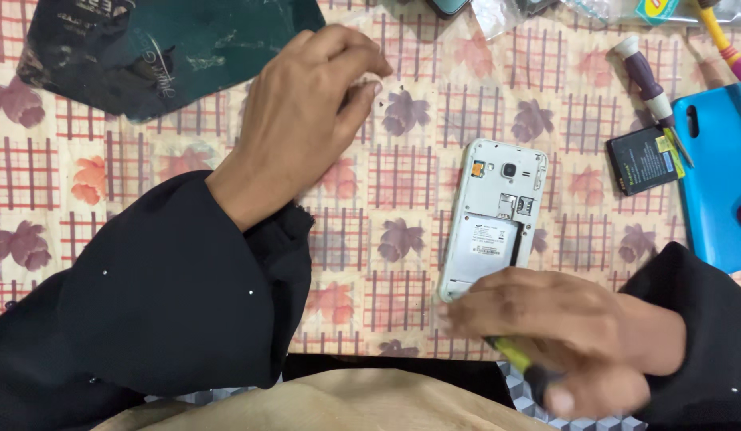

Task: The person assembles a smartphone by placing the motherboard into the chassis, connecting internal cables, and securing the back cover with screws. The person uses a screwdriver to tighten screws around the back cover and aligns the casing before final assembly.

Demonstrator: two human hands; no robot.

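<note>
The white phone [492, 219] lies with its back cover off in the right centre of the frame, on the flowered tablecloth [402, 199]. Its long axis runs almost up and down in the picture, a little tilted, with the camera end toward the top. The right hand [562, 327] is at the lower right, directly below the phone, and its fingers touch or nearly touch the lower edge; it is blurred. This hand is closed around a yellow and black tool [523, 369], probably a screwdriver. The left hand [306, 112] hangs at the upper centre, well apart from the phone, loosely curled, thumb near forefinger; whether it pinches something small I cannot tell. So the right hand is much nearer. A black battery [643, 160], a blue case [717, 183] and a purple screwdriver [646, 80] lie at the upper right.
</note>
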